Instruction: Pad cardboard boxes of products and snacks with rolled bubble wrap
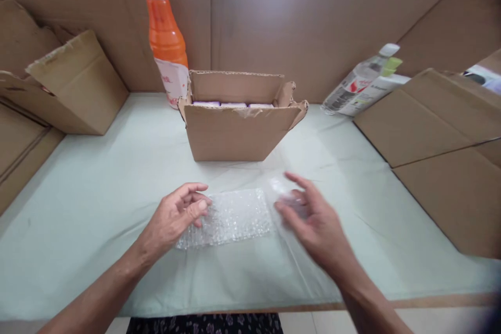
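A flat piece of bubble wrap point(238, 216) lies on the cloth between my hands. Over its left end is my left hand point(176, 216), fingers loosely curled and thumb apart from the index finger; whether it touches the wrap I cannot tell. My right hand point(315, 222), slightly blurred, is just right of the wrap, with a thin clear plastic sheet point(278, 185) between thumb and curled fingers and its index finger stretched out. Just beyond both hands stands an open cardboard box point(230, 133), with several white and purple packs point(234, 105) showing inside.
An orange bottle point(167, 36) stands behind the box on the left. At the back right a clear bottle point(356, 83) leans by a white package point(376, 95). Cardboard boxes line the left point(84, 83) and right point(438, 125). The table's front edge point(430, 301) is near me.
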A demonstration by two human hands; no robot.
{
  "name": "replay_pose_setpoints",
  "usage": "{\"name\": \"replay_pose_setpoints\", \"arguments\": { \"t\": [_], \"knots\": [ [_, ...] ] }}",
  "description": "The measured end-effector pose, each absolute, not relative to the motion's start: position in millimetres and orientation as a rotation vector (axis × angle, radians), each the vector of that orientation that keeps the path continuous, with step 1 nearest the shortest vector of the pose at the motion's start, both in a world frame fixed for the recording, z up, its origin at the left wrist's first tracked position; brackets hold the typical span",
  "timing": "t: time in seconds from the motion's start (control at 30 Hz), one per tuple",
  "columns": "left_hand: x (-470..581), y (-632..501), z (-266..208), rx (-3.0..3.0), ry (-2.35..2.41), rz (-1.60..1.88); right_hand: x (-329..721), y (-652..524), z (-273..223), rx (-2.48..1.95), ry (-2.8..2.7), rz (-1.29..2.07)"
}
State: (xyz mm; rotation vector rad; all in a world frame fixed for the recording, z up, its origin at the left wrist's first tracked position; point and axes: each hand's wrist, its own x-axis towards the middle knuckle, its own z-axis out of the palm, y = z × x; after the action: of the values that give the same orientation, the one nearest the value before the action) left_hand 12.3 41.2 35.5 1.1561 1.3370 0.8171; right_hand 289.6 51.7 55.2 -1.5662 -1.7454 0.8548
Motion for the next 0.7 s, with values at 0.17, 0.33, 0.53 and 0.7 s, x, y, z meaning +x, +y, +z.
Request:
{"name": "replay_pose_setpoints", "arguments": {
  "t": [0.17,0.33,0.53,0.7],
  "knots": [
    [18,43,26,1.076,1.312,0.681,234,46,61,-1.173,-1.932,1.317],
    [14,47,12,1.431,1.621,0.548,248,56,33,-1.370,-2.078,0.989],
    [9,46,19,1.969,1.914,0.144,250,55,0,-1.305,-2.352,0.686],
    [10,37,20,2.191,1.808,-0.093,252,62,4,-1.244,-2.372,0.818]
  ]
}}
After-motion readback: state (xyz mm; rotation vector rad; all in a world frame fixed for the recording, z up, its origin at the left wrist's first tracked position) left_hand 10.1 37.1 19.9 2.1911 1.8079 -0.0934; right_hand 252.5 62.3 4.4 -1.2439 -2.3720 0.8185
